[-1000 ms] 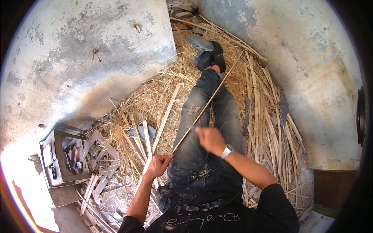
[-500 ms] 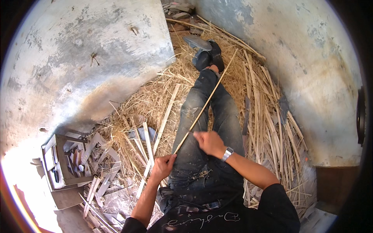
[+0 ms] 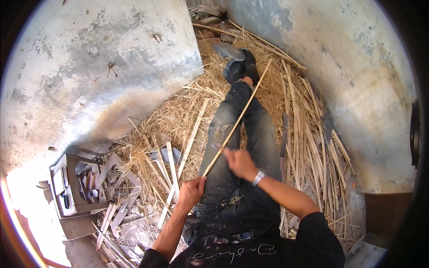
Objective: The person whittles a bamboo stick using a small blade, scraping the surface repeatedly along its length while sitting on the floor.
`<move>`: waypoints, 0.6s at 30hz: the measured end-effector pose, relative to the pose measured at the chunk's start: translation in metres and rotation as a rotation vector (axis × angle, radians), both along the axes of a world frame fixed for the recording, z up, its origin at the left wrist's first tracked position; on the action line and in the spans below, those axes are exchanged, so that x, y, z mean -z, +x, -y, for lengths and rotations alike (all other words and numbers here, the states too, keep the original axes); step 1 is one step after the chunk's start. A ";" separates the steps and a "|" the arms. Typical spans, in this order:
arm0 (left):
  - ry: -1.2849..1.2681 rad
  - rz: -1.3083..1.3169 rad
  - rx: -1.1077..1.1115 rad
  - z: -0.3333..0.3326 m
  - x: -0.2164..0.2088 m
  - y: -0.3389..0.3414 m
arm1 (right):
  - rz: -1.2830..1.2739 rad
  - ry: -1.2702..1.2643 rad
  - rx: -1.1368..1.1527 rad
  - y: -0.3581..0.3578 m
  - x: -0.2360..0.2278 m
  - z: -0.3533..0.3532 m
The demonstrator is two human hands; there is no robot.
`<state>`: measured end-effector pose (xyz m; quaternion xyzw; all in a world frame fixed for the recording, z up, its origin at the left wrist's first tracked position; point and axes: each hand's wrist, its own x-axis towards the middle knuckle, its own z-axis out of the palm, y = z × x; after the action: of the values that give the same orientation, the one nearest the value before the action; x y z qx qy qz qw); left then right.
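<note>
A long, thin bamboo strip (image 3: 243, 111) slants across my outstretched legs, its far tip beside my shoes. My left hand (image 3: 192, 190) is closed on its near end, over my left thigh. Against the strip, a little farther up, my right hand (image 3: 241, 163) is curled closed. From its fingers a small, blurred, blade-like tool (image 3: 217, 146) sticks out over the strip; most of the tool is hidden in the hand. Pale shavings (image 3: 232, 202) lie on my lap.
Loose shavings (image 3: 170, 109) cover the floor round my legs. Many split strips (image 3: 308, 134) lie to my right, a few flat slats (image 3: 192, 138) to my left. A wooden frame box (image 3: 85, 190) stands at left. Worn walls (image 3: 111, 44) close in ahead.
The blade-like tool shows paler and farther out beyond the right fingers. My right wrist has turned slightly. The strip's far tip sits marginally lower; my left hand keeps its hold.
</note>
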<state>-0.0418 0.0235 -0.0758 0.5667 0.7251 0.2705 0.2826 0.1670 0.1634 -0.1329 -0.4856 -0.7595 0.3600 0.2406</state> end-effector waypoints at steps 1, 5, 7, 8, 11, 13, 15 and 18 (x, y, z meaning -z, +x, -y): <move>0.001 0.000 -0.001 -0.001 0.001 0.001 | -0.010 0.004 -0.086 -0.006 -0.002 0.021; -0.003 -0.038 -0.002 -0.001 0.006 -0.001 | 0.033 -0.076 -0.046 0.003 -0.007 -0.008; 0.005 -0.066 0.012 -0.001 0.006 0.001 | 0.045 -0.052 0.143 0.013 -0.011 -0.045; 0.001 -0.073 0.010 -0.002 0.005 0.003 | 0.014 0.006 0.106 0.011 -0.006 -0.038; 0.022 -0.089 0.006 -0.001 0.009 0.004 | 0.011 -0.007 -0.076 -0.005 -0.016 0.017; 0.045 -0.103 0.009 0.002 0.012 0.002 | 0.029 -0.011 -0.095 -0.002 -0.018 0.012; 0.104 -0.112 0.023 0.005 0.015 0.003 | 0.021 -0.070 0.027 0.006 -0.022 -0.020; 0.077 -0.129 0.014 0.002 0.017 0.006 | 0.012 -0.029 0.036 -0.001 -0.017 -0.010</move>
<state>-0.0361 0.0211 -0.0925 0.5986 0.7267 0.2593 0.2150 0.1661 0.1738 -0.1161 -0.5047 -0.7466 0.3638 0.2355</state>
